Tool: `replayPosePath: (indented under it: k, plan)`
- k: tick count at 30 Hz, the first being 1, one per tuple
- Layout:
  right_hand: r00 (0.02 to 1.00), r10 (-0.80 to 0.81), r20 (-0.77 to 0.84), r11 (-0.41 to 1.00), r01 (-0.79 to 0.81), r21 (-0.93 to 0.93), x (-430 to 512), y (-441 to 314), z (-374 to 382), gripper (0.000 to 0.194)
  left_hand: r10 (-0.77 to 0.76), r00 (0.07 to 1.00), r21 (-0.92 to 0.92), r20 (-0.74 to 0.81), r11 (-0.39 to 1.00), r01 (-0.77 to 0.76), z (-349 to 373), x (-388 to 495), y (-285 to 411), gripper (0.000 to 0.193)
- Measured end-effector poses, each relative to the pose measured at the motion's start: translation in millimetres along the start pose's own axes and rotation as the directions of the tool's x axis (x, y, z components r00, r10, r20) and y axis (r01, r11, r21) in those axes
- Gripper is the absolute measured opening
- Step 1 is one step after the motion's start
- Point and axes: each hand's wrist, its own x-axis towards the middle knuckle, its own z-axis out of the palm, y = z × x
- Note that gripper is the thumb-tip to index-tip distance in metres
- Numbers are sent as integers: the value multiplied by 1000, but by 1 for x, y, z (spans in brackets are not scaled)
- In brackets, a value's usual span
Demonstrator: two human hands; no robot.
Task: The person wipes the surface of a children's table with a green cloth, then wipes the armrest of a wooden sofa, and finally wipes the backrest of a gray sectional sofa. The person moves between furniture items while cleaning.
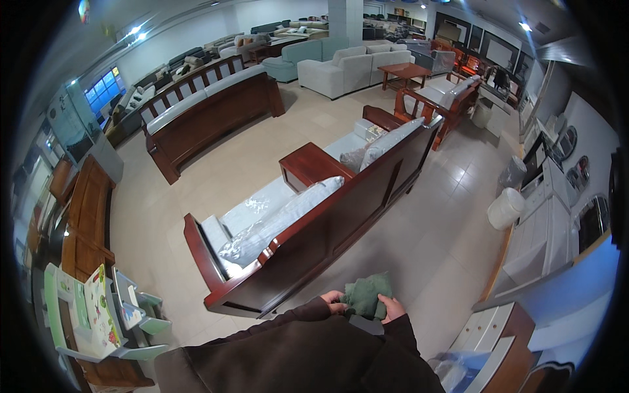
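Observation:
Between my two hands is a folded green cloth (367, 294), held in front of my dark jacket. My left hand (334, 302) pinches its left edge, and my right hand (391, 308) grips the right side with the thumb on top. Just ahead stands a dark red wooden sofa (314, 245), its back panel turned towards me. Plastic-wrapped pale cushions (290, 216) lean on the inside of that back. A square wooden console (317, 164) is set in the middle of the seat. The cloth and both hands are apart from the sofa.
Tiled floor (442, 236) runs along the sofa's back. To the right are a white bin (506, 209) and a drawer cabinet (484, 326). A child's desk (98, 314) stands at the left. Farther off are another wooden sofa (216, 125), a grey sofa (339, 73) and a coffee table (405, 71).

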Motion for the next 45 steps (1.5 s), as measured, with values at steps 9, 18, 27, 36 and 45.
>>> replayPosePath:
  k: [9,18,27,36,45]
  plan:
    - [997,-31,-74,985,43,167,40,-144,-83,56,195,946,-67,261,981,-184,62,222,78,21]
    - [996,-80,26,989,76,126,69,-239,-192,60,60,973,86,222,993,-81,126,363,119,24]
    - [985,172,28,981,-168,-93,189,-415,-217,43,128,991,-97,39,988,-124,157,503,199,72]
    - [986,137,96,990,-138,9,286,-541,-268,39,-75,964,-17,257,997,82,157,595,268,61]
    - [996,-63,57,998,64,-3,338,-666,-312,56,33,879,-145,475,989,41,193,811,354,52]
